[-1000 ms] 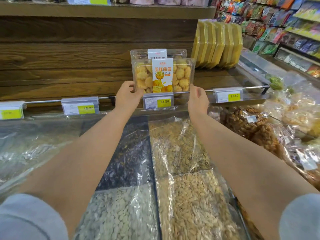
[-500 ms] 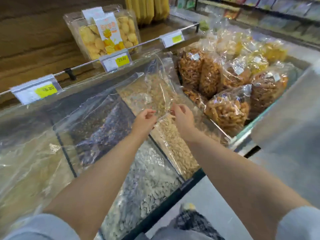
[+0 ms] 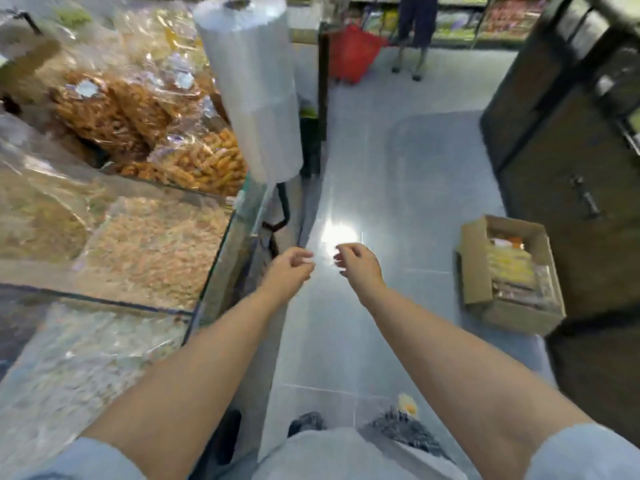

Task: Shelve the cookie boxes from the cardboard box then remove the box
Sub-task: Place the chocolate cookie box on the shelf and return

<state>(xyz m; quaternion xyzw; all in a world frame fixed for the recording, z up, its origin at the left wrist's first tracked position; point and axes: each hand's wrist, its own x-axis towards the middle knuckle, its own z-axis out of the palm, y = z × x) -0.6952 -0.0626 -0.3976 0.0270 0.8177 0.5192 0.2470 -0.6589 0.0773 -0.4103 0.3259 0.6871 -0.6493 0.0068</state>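
Observation:
An open brown cardboard box (image 3: 476, 268) sits on the grey floor at the right, against a dark cabinet. Clear cookie boxes (image 3: 510, 268) with yellow cookies lie inside it. My left hand (image 3: 289, 270) and my right hand (image 3: 358, 265) hang side by side over the floor, left of the box, fingers loosely curled and holding nothing. The shelf with the placed cookie boxes is out of view.
A glass-edged bulk bin (image 3: 221, 251) of bagged snacks and seeds runs along the left. A roll of plastic bags (image 3: 252, 84) stands at its corner. A dark cabinet (image 3: 568, 140) lines the right. Far down the aisle stands a person (image 3: 414, 26) with a red basket (image 3: 351, 51).
My hands let go of the cookie box on the shelf and drew back. My view swung right and down from the shelf to the aisle floor, bringing the cardboard box into sight.

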